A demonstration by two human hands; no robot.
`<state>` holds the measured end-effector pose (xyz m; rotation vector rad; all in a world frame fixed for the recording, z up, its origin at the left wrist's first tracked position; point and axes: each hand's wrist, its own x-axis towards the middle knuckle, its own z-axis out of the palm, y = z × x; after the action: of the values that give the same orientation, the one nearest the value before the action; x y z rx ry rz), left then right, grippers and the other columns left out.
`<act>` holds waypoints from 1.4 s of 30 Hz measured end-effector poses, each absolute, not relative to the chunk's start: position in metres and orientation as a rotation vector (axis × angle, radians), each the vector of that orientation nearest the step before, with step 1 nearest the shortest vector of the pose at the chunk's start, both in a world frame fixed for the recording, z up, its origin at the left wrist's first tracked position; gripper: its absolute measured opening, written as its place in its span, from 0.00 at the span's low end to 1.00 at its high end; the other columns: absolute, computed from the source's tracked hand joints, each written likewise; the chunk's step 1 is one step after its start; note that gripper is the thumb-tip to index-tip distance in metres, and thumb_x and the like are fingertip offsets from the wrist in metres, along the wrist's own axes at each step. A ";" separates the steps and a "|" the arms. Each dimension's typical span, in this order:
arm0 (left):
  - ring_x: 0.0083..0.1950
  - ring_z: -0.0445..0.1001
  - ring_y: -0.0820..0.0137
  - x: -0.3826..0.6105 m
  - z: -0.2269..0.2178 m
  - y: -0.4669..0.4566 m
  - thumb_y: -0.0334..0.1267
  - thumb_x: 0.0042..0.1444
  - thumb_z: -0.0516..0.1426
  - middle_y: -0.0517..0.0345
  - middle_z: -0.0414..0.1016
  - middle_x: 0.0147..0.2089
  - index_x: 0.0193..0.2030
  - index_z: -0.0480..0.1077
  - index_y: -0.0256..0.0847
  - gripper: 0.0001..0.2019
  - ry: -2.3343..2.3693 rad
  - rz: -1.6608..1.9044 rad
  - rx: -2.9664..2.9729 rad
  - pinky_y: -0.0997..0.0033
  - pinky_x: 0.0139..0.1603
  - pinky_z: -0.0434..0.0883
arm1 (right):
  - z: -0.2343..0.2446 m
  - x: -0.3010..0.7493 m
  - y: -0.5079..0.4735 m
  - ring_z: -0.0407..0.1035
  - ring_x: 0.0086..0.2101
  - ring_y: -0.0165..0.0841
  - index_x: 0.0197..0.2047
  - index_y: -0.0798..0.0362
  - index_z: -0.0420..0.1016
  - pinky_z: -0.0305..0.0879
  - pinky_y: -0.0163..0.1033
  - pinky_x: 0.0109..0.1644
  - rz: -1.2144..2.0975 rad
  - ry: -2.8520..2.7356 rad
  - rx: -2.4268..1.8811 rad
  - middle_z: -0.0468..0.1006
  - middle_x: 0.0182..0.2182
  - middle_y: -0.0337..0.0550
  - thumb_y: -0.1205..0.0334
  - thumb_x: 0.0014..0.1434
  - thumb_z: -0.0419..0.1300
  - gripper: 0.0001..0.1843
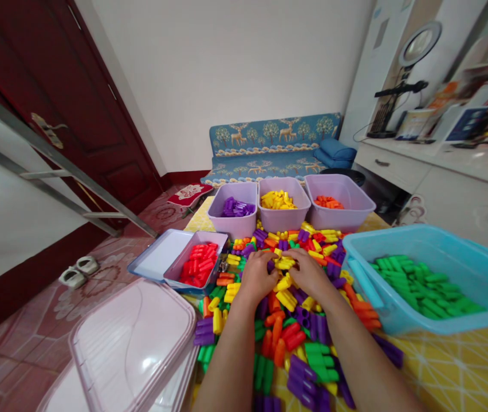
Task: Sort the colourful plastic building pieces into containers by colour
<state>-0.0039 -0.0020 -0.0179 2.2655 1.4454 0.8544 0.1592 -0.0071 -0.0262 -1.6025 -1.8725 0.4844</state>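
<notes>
My left hand (259, 276) and my right hand (308, 273) meet over a pile of colourful plastic toy building pieces (286, 299). Their fingers are curled inward around a small group of yellow toy blocks (284, 263) between them. The fingertips are partly hidden, so the exact grip is hard to see. Ribbed and rounded pieces in purple, green, orange, red and yellow lie mixed beneath both forearms. Beyond the hands stand three lilac bins: one with purple pieces (237, 207), one with yellow pieces (278, 199), one with orange pieces (329, 202).
Red pieces (199, 264) fill a small lilac box on the left, beside a lid (158, 254). A large blue tub (362, 286) with green pieces (427, 289) stands right. Stacked pale lids (136, 337) lie front left. A patterned yellow cloth (463, 369) covers the table.
</notes>
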 end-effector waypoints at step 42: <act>0.41 0.73 0.66 -0.004 -0.005 -0.007 0.41 0.54 0.57 0.56 0.80 0.36 0.33 0.78 0.44 0.08 1.711 1.211 2.110 0.66 0.46 0.65 | 0.013 0.166 -0.016 0.72 0.37 0.38 0.48 0.55 0.72 0.67 0.42 0.43 0.466 -1.599 -1.479 0.77 0.37 0.48 0.56 0.58 0.52 0.18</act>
<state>-0.0044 -0.0069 -0.0046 2.1100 1.7114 1.2106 0.1656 -0.0157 0.0130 -1.4792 -1.5985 0.4664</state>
